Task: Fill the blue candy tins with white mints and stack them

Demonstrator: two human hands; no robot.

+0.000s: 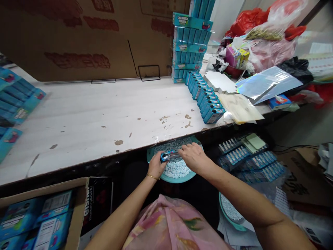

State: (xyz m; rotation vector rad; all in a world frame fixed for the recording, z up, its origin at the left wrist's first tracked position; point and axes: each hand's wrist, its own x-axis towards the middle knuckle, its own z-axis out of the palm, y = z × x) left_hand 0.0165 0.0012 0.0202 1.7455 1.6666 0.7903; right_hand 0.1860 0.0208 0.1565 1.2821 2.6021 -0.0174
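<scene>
One box (166, 156) is pinched in the left hand (156, 166). The right hand (191, 157) grips a clear tube (174, 156) above the basin (179, 180).

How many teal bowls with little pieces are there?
2: one bowl under the left hand and right hand, another bowl lower down to the right. More may be hidden.

You can read "CARAMELO MACIZO" on the front strip of the top carton in the blue stack (192, 41), by the far edge of the table (78, 114); the strips below repeat it (smaller, mind you). Below the table's near edge, at your left, the black panel (100, 205) carries sideways white lettering, only partly legible: "eis". The brown cardboard's (125, 38) red characters are too smudged to read.
</scene>
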